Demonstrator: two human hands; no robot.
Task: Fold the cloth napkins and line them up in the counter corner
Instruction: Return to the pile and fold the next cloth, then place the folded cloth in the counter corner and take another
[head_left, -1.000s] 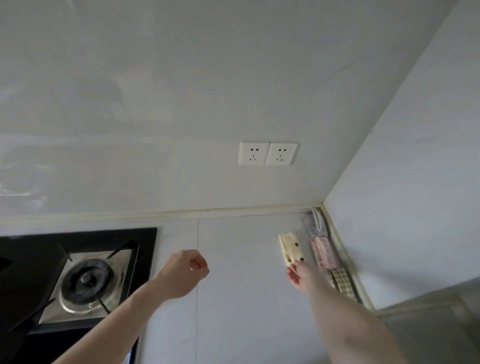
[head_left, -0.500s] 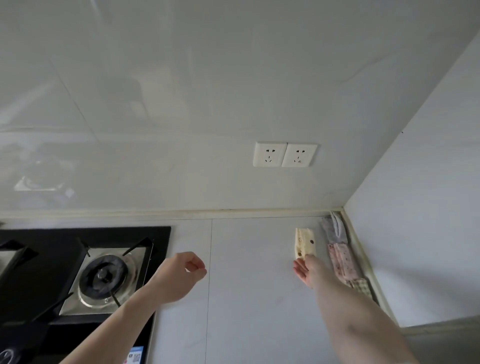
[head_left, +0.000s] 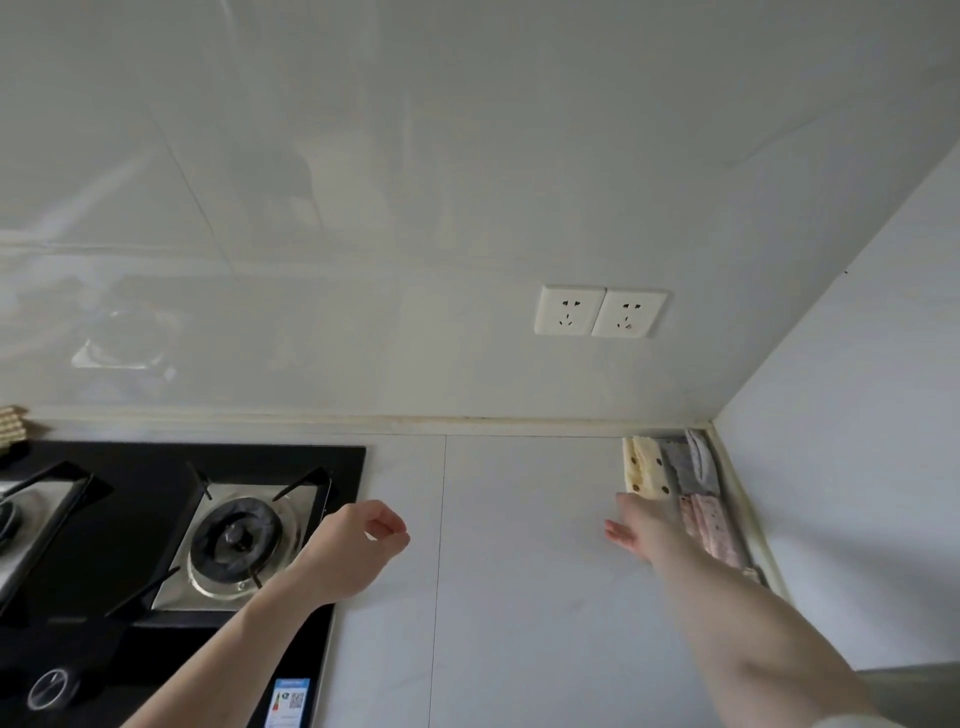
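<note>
Right hand: reaches to the far right corner of the surface, fingers straight and together, tips at the near edge of the cream napkin; nothing is gripped. Whether the tips touch the cloth or stop just short cannot be told.
Left hand: hovers over the surface beside the stove, fingers loosely curled with thumb and forefinger close, holding nothing.
Cream napkin: folded into a narrow strip with dark dots, lying flat with its far end at the back wall, leftmost of the row.
Grey napkin: folded, just right of the cream one and touching it, also against the back wall.
White napkin: folded, in the corner itself, between the grey one and the side wall.
Pink napkin: folded strip with a small print, lying along the side wall nearer the person than the grey one; the right forearm hides its near end.
Surface: pale grey, with a thin seam running front to back.
Stove: black glass gas hob at left, one burner in full view, a second cut off by the picture edge.
Sockets: two white plates side by side on the back wall.
</note>
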